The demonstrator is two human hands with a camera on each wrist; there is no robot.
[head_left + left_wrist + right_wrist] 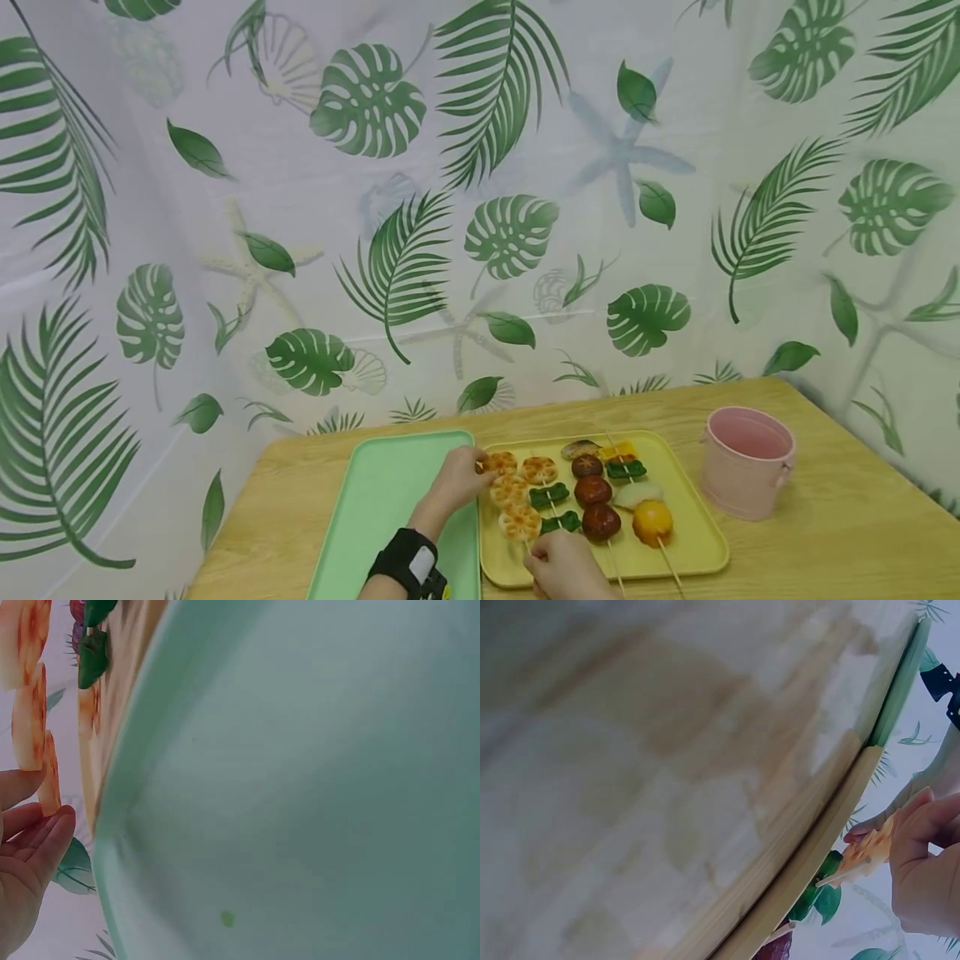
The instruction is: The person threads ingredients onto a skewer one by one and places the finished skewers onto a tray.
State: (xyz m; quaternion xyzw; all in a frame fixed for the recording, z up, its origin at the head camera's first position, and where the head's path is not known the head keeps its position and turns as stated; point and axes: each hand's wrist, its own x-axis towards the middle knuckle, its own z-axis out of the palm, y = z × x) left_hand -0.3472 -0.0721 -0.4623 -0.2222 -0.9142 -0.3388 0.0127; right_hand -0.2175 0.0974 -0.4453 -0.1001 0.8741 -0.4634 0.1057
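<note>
A skewer of round browned slices (509, 492) is between both hands, over the left side of the yellow tray (697, 546). My left hand (456, 479) pinches its far slice between thumb and fingers; in the left wrist view that slice (49, 776) shows edge-on at the fingertips. The near end of its stick is gripped by my right hand (566, 565), whose fingers are curled in the right wrist view. Beside it lie a skewer with green pieces (550, 495), one with brown mushroom caps (592, 490) and one with a yellow-orange ball (652, 521).
Left of the yellow tray, a mint green tray (390, 479) lies under my left forearm, which wears a black wrist strap (405, 560). A pink bucket (748, 467) stands to the right on the wooden table (847, 500). Behind hangs a leaf-patterned cloth (465, 275).
</note>
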